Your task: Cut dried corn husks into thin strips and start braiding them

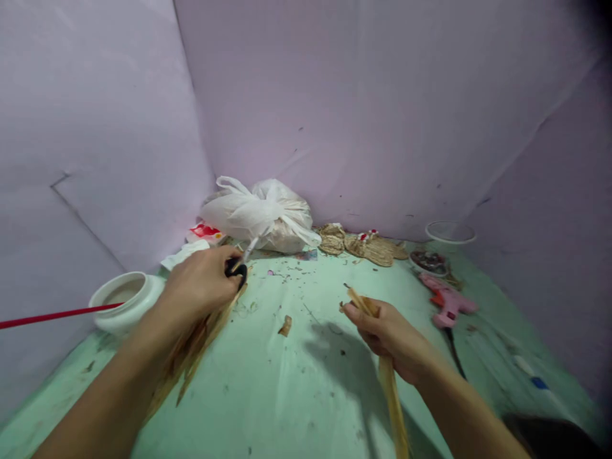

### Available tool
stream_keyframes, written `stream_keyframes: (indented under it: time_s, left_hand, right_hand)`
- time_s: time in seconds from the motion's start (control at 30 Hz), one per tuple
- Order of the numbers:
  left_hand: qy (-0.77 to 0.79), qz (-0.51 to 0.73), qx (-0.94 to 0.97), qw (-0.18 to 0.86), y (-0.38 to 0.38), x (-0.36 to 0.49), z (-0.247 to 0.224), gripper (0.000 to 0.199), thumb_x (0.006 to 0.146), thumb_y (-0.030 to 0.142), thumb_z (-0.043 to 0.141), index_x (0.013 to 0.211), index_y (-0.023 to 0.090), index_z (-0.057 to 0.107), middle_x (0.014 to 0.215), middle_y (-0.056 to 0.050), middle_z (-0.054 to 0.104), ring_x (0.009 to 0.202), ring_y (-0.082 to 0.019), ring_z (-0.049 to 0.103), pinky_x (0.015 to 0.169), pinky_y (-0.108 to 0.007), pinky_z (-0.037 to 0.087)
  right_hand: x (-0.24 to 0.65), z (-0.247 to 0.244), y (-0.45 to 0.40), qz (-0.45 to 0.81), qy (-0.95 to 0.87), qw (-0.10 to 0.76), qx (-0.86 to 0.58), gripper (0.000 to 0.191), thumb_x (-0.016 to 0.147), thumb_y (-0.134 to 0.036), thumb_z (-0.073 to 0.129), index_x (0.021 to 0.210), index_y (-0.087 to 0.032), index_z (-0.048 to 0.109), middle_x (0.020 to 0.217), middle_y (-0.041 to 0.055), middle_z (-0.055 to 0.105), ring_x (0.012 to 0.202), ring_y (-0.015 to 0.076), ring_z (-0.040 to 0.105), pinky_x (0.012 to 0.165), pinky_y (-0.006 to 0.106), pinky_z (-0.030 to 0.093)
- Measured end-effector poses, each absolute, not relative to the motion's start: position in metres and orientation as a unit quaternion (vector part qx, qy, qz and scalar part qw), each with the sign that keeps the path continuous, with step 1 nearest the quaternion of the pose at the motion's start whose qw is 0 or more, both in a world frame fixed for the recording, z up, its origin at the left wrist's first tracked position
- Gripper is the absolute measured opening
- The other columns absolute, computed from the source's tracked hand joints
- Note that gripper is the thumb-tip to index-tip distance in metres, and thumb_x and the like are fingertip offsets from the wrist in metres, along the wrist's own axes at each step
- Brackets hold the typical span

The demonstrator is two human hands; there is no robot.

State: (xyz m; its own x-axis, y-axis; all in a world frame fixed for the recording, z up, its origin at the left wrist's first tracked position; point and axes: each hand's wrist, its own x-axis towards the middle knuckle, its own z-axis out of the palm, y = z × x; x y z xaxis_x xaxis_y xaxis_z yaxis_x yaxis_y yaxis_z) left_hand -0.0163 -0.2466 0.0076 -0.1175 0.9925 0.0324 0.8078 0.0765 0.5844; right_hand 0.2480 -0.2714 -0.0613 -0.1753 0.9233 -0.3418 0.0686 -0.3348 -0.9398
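Observation:
My left hand (201, 280) is closed around the black handles of a pair of scissors (243, 260), whose blades point up and away. Beneath that hand and forearm lies a bundle of dry brown fibre strips (203, 347), partly covered by the arm. On the right, my right hand (389, 335) is raised over the table and pinches a long, flat, straw-coloured strip (394, 405). One end of the strip sticks up past the fingers, and the rest hangs down toward me. A small brown scrap (285, 326) lies on the table between the hands.
A white jar (153, 299) with a red stick (62, 315) stands at left. Against the back wall sit a tied white plastic bag (258, 213) and woven brown pieces (375, 248). At right are a dish of small dark bits (429, 261) and a pink glue gun (448, 299).

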Motion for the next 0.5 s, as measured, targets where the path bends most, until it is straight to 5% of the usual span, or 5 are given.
stream_keyframes:
  time_s: [0.13,0.5]
  left_hand:
    - [0.759,0.031,0.650,-0.018,-0.244,-0.038,0.018,0.018,0.068,0.026,0.047,0.079,0.020,0.060,0.074,-0.008,0.060,0.069,-0.026,0.055,0.055,-0.030,0.030]
    - [0.719,0.006,0.694,0.047,-0.228,-0.010,-0.039,0.020,0.053,0.013,0.054,0.071,0.016,0.063,0.078,-0.017,0.067,0.075,-0.033,0.060,0.058,-0.032,0.036]
  right_hand:
    - [0.248,-0.064,-0.268,0.626,-0.380,0.396,-0.553,0.045,0.062,-0.045,0.067,0.060,-0.022,0.029,0.042,-0.0122,0.021,0.037,0.0028,0.010,0.039,0.023,0.004]
    - [0.249,-0.065,-0.268,0.620,-0.398,0.403,-0.542,0.032,0.065,-0.040,0.067,0.065,-0.020,0.043,0.044,-0.0117,0.022,0.038,0.0027,0.012,0.040,0.023,0.006]
